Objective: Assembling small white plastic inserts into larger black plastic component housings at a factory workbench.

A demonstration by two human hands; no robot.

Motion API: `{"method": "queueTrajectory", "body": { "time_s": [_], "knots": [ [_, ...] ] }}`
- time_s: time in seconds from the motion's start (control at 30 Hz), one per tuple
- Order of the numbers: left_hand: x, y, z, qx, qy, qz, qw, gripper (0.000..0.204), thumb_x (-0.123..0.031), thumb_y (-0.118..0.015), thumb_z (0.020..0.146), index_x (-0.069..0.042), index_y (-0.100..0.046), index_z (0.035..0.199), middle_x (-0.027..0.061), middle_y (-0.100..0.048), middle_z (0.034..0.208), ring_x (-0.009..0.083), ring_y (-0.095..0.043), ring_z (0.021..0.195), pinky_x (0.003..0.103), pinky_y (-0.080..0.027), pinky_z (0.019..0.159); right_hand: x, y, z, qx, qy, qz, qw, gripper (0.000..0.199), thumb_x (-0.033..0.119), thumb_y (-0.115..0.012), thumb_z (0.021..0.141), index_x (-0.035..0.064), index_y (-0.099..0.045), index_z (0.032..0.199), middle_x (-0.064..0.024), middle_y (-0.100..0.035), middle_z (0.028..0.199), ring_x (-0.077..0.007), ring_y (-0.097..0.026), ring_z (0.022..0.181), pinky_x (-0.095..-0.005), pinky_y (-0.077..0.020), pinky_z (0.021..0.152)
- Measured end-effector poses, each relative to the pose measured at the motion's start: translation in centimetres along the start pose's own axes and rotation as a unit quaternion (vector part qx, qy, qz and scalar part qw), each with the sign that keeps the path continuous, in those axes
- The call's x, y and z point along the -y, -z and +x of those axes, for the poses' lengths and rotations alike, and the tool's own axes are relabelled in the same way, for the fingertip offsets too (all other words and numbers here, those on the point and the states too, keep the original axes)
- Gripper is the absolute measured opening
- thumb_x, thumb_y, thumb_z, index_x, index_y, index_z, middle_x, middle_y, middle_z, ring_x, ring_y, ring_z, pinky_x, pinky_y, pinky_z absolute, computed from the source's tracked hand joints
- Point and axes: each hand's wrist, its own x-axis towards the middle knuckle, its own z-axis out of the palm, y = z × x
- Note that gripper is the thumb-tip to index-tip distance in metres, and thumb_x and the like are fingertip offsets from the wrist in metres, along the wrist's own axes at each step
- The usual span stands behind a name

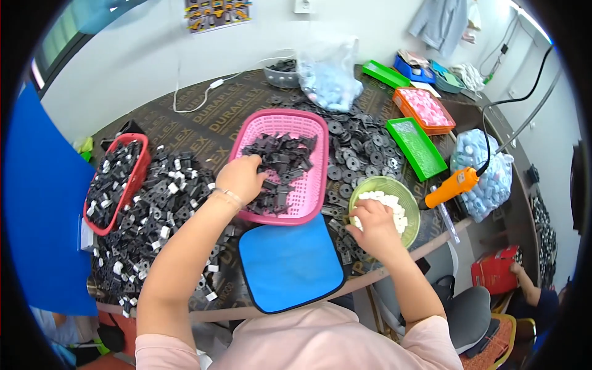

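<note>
A blue mat with dark edging (291, 265) is laid at the near edge of the worktop (200, 126), its front corners reaching over that edge. Just beyond it to the right, the right hand (374, 229) is lowered into a pale green bowl (415, 213), with its fingers bent over small white pieces (387, 198); whether one is gripped cannot be told, since the fingertips are hidden. Beyond the mat, a pink perforated basket (321, 160) is placed, and black plastic parts (287, 154) are heaped inside it. The left hand (240, 177) is reached over the basket's left rim, its fingers curled at the parts; again, it cannot be told whether any is grasped.

To the left, a broad pile of black parts mixed with white ones (166, 206) is spread, and by its far-left side a red basket (139, 172) is filled with similar parts. On the right, an orange-handled tool (451, 188) is seen near the green bowl, beside a clear bag of light blue pieces (484, 176). Black discs (364, 145) are strewn beyond the bowl, flanked by a green tray (416, 148). Farther back, pink pieces (424, 108) are held in an orange tray (436, 130), and a second clear bag (330, 80) is stood near the wall.
</note>
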Motion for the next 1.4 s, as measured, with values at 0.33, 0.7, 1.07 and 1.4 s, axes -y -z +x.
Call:
{"method": "queueTrajectory", "body": {
  "time_s": [0.33, 0.7, 1.07, 1.4],
  "knots": [
    [-2.4, -5.2, 5.7, 0.0, 0.037, 0.107, 0.994, 0.024, -0.027, -0.061, 0.082, -0.004, -0.061, 0.089, 0.0157, -0.064, 0.087, 0.0324, -0.065, 0.08, 0.043, -0.052, 0.07, -1.8, -5.8, 8.4, 0.147, -0.003, -0.235, 0.961, 0.016, 0.014, -0.055, 0.076, 0.0093, -0.069, 0.081, -0.0081, -0.062, 0.094, -0.0243, -0.056, 0.099, -0.056, -0.0274, 0.098],
    [1.3, -3.8, 4.0, -0.112, 0.012, -0.074, 0.991, 0.013, -0.01, -0.064, 0.073, -0.001, -0.062, 0.083, 0.0125, -0.061, 0.088, 0.0245, -0.06, 0.083, 0.037, -0.052, 0.066, -2.0, -5.7, 9.0, 0.131, -0.057, -0.169, 0.975, 0.012, 0.012, -0.054, 0.076, 0.0086, -0.065, 0.081, -0.0094, -0.067, 0.075, -0.0276, -0.065, 0.073, -0.0528, -0.0322, 0.092],
    [-1.5, 1.4, -4.7, 0.151, 0.2, -0.75, 0.612, 0.006, -0.007, -0.048, 0.088, -0.01, -0.045, 0.091, 0.0145, -0.062, 0.096, 0.0307, -0.066, 0.083, 0.041, -0.057, 0.065, 0.8, -0.8, 7.1, -0.043, -0.07, 0.328, 0.941, 0.027, 0.014, -0.062, 0.085, 0.0028, -0.05, 0.107, -0.013, -0.058, 0.084, -0.0238, -0.058, 0.074, -0.0316, -0.0459, 0.073],
    [-5.4, 1.2, -9.9, 0.222, 0.168, -0.781, 0.558, 0.008, -0.016, -0.051, 0.093, -0.009, -0.054, 0.097, 0.0014, -0.059, 0.093, 0.0153, -0.061, 0.082, 0.037, -0.054, 0.078, 7.3, 2.0, 1.8, -0.014, 0.237, 0.158, 0.959, 0.05, 0.012, -0.069, 0.073, 0.0073, -0.049, 0.118, -0.013, -0.052, 0.101, -0.0312, -0.052, 0.093, -0.0383, -0.0411, 0.08]
  ]
}}
